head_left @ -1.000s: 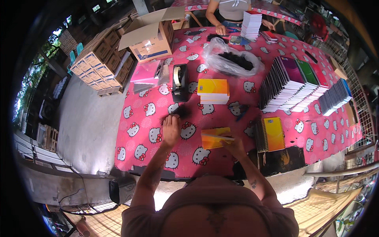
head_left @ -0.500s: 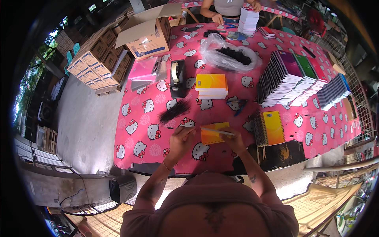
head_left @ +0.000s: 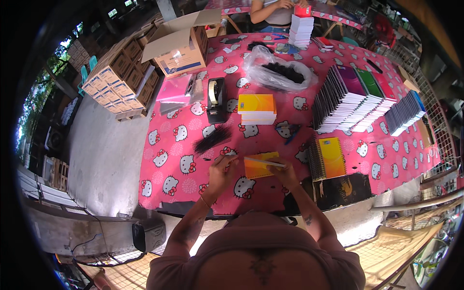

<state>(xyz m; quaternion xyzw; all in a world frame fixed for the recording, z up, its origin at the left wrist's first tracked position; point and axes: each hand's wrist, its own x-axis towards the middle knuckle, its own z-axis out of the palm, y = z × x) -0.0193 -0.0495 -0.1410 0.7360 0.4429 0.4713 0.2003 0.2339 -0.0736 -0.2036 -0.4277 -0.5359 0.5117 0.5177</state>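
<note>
My right hand [head_left: 286, 175] grips a thin notebook, whose white page edge [head_left: 265, 161] is turned up toward me. Just beneath lies a yellow-orange cover [head_left: 260, 170] with a row of punched holes along its near side; whether it belongs to the same notebook I cannot tell. To its left, my left hand [head_left: 222, 173] is closed with thumb and fingertips together, and what they hold, if anything, is too small to make out. Black binding wires [head_left: 212, 139] lie loose beyond my left hand. Right of my right hand rests a pile of spiral-bound yellow notebooks [head_left: 332, 157].
Past my hands stand a stack of yellow notebooks [head_left: 257, 109], a black tape dispenser [head_left: 216, 101] and a plastic bag [head_left: 258, 72] of black wires. Large spiral notebook piles [head_left: 340, 101] fill the right. An open carton [head_left: 181, 57] sits back left. A co-worker [head_left: 275, 12] stands opposite.
My hands keep nearly the same pose, while the view shifts slightly. Across the table, the co-worker's hands have risen from the tabletop, and a red cover now shows atop the white stack.
</note>
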